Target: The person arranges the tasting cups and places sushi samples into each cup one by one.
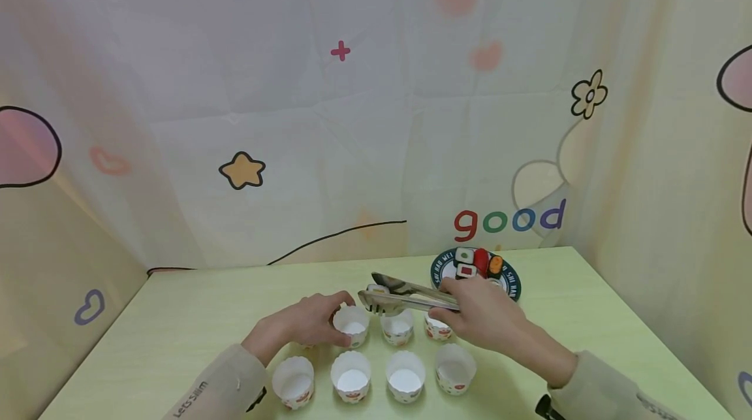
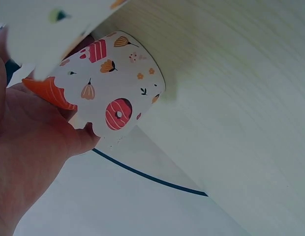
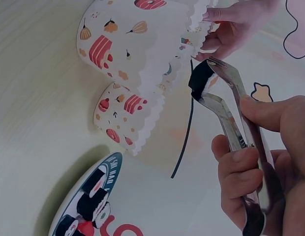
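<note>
My left hand holds a white paper baking cup in the back row, thumb and fingers at its sides. In the left wrist view a printed cup partly covers that hand. My right hand grips metal tongs, raised over the back row. Pinched between the tong tips is a sushi roll with a dark wrap, just right of and above the held cup. Beside it stand two more back-row cups; another is mostly hidden behind my left hand.
Several white cups form a front row nearer me. At the back right, a dark-rimmed plate bears several sushi pieces, partly behind my right hand. A patterned cloth hangs along the back of the pale table.
</note>
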{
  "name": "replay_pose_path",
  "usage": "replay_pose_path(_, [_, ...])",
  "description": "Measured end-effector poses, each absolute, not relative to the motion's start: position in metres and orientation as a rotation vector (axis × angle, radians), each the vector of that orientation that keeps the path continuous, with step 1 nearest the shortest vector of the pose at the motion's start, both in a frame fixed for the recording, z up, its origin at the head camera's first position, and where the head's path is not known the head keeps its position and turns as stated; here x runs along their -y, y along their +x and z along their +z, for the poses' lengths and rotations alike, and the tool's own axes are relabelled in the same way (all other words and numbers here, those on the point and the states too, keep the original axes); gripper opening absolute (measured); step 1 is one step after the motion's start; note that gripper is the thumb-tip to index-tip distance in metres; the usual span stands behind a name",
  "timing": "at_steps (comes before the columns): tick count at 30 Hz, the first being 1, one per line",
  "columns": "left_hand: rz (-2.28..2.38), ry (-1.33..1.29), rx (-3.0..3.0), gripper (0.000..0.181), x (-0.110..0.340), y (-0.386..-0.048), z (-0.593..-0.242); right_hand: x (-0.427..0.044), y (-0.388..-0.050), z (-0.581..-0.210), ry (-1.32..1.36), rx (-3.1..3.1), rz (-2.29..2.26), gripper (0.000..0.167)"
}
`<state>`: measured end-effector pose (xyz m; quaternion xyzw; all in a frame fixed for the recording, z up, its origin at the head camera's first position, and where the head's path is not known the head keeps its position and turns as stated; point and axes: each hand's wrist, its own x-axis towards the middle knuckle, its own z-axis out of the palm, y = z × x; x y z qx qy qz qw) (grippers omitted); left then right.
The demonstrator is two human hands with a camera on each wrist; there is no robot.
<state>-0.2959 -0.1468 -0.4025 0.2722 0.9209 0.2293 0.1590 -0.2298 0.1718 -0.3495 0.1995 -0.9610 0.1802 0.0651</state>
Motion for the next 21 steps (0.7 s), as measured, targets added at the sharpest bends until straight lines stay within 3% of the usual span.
replay_pose_path(21, [0.637,0.779,-2.643,0.063,0.147,-0.296,-0.403,-0.157,-0.227,-0.357,0.697,2.857,0.459,0.024])
